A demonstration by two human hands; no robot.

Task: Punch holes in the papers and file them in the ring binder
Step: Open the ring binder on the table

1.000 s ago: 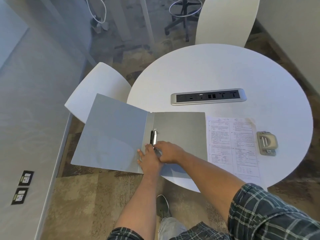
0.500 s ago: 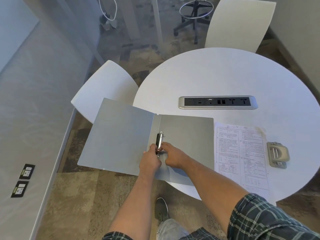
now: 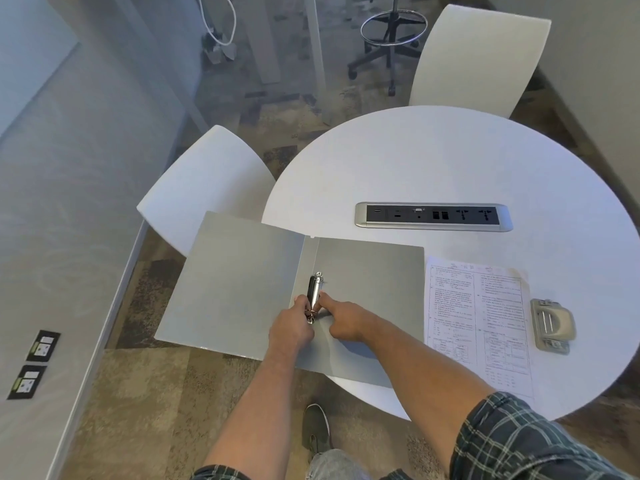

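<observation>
- Ring binder (image 3: 242, 282) lies open on the near-left part of the round white worktop (image 3: 433, 161), left cover hanging past the edge.
- Metal ring clip (image 3: 314, 295) sits on the spine, rings look shut.
- Left hand (image 3: 291, 329) on the left side of the clip, fingers curled, pinching its lower ring end.
- Right hand (image 3: 341, 318) on the right side, fingers curled, thumb tip against the clip; both hands touch it.
- Papers (image 3: 479, 320) flat just right of the binder, printed side up; text too small to read.
- Hole punch (image 3: 550, 323) beside the papers' right edge, grey, no legible brand.
- Power and data socket strip (image 3: 433, 217) set into the worktop behind the binder.
- Two white chairs (image 3: 204, 181) at the worktop; patterned brown carpet (image 3: 145, 393); stool base with a foot ring (image 3: 393, 29) behind.
- Wall sockets (image 3: 33, 363) low on the left wall.
- Plaid sleeve (image 3: 519, 441) and a shoe (image 3: 316, 427) at the bottom.
</observation>
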